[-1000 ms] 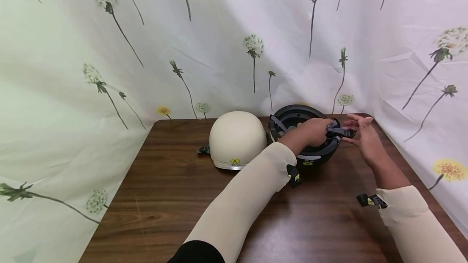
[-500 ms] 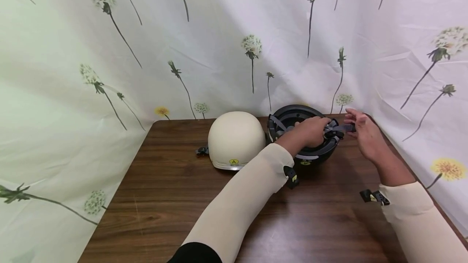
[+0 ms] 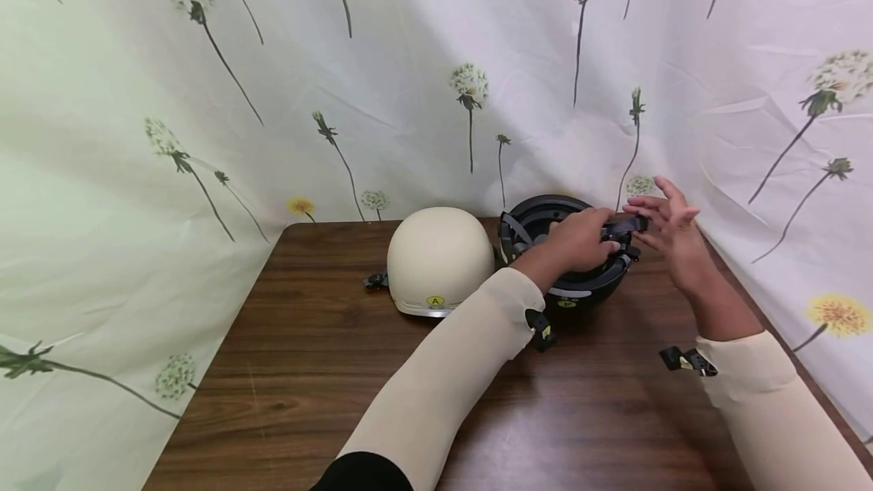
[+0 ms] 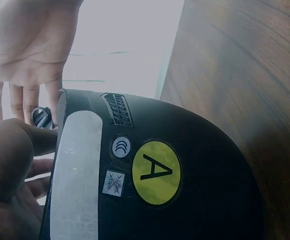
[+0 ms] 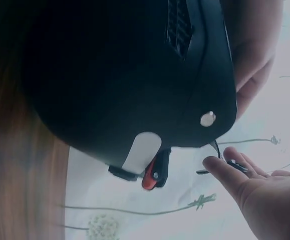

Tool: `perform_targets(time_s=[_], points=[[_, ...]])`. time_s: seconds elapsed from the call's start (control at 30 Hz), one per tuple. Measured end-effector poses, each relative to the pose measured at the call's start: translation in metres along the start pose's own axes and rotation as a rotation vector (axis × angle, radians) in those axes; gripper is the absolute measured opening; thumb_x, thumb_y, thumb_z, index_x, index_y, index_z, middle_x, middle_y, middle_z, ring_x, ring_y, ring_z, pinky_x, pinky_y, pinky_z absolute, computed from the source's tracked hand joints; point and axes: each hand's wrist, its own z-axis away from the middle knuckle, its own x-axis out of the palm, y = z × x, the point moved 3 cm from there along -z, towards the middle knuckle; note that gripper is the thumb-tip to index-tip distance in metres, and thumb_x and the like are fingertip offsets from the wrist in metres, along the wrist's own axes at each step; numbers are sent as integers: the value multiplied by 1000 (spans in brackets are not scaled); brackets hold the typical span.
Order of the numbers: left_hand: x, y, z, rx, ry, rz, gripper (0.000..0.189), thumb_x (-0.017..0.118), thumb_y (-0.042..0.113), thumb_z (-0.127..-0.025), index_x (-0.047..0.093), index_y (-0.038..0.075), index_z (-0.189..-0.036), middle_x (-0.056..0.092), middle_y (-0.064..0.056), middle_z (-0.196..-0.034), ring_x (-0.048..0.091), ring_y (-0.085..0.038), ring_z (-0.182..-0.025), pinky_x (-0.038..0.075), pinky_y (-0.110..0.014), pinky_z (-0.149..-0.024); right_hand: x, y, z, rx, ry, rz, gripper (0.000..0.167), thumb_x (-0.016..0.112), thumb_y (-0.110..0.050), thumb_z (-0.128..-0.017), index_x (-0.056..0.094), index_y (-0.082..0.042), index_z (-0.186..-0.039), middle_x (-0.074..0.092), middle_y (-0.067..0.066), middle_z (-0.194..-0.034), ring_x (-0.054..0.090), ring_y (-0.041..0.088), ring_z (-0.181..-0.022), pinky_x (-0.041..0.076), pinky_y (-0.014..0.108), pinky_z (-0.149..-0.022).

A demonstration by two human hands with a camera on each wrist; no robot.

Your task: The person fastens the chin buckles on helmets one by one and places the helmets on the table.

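A black helmet [image 3: 592, 295] lies upside down at the table's back right, its padded inside facing up. Over its opening, my left hand [image 3: 576, 242] pinches the dark chin strap [image 3: 622, 229] near the right rim. The strap's free end reaches my right hand [image 3: 682, 245], which pinches it between thumb and fingertips while other fingers spread upward. In the right wrist view, a small dark buckle [image 5: 237, 166] shows at those fingers. A loop of the strap [image 4: 43, 118] hangs between the hands in the left wrist view. My left fingers partly hide the helmet's inside.
Left of the black helmet sits a cream helmet [image 3: 439, 264], dome up, with a black buckle [image 3: 375, 281] sticking out at its left. Both stand near the back edge of the brown wooden table [image 3: 320, 370]. A flower-printed cloth [image 3: 409, 97] hangs close behind and at the sides.
The strap end has risen from the helmet's right rim. My right hand first drew right with it, then came up and left, its fingers spreading. My left hand has shifted its hold slightly.
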Motion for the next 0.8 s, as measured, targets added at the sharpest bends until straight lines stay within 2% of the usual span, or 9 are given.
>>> perform_targets(time_s=[0.17,0.3,0.47,0.53,0.6,0.67,0.73,0.8], points=[[-1,-3,1,13,22,26,61,61,52,-104,42,39,-159,50,18,-155,52,-6,-136,41,-43,-105,9,-4,-4,23,-26,7,88,26,-74,-102,10,-19,-169,43,13,-148,43,23,-141,49,16,-93],[-2,-6,1,16,44,-3,56,60,51,-104,45,40,-157,52,18,-153,52,-7,-136,41,-40,-102,14,-8,-5,23,-53,90,87,22,-73,-103,12,-18,-169,41,15,-149,42,24,-143,47,15,-95],[-4,-7,3,24,97,-31,48,60,48,-105,53,42,-153,58,17,-147,52,-10,-136,42,-38,-102,19,-10,-6,4,-78,180,84,17,-70,-104,16,-16,-169,41,13,-149,44,17,-141,46,33,-107],[-5,-8,5,30,120,-35,46,60,47,-106,55,41,-151,59,17,-146,52,-11,-136,43,-39,-104,20,-10,-6,-5,-85,196,84,16,-69,-104,17,-15,-168,41,14,-149,45,14,-140,46,36,-107],[-6,-9,7,39,145,-31,42,59,46,-106,59,39,-147,61,17,-143,53,-11,-135,43,-40,-104,21,-10,-6,-16,-90,218,83,13,-68,-105,17,-14,-168,41,15,-149,46,12,-139,47,33,-105],[-8,-9,9,48,166,-27,37,58,45,-107,61,38,-143,63,17,-140,54,-10,-134,43,-40,-104,22,-9,-6,-19,-94,236,83,11,-67,-105,16,-14,-168,40,16,-151,45,14,-140,46,38,-107],[-9,-10,11,54,184,-19,32,57,45,-108,63,37,-137,66,17,-133,57,-8,-128,44,-38,-101,22,-8,-6,-16,-93,226,83,11,-67,-105,16,-14,-168,37,17,-153,42,18,-144,40,50,-115],[-11,-10,13,57,201,-7,28,57,45,-108,64,36,-133,68,17,-125,60,-7,-121,44,-37,-97,23,-6,-7,-14,-89,202,83,13,-68,-105,16,-14,-168,35,16,-154,38,24,-148,30,63,-118]])
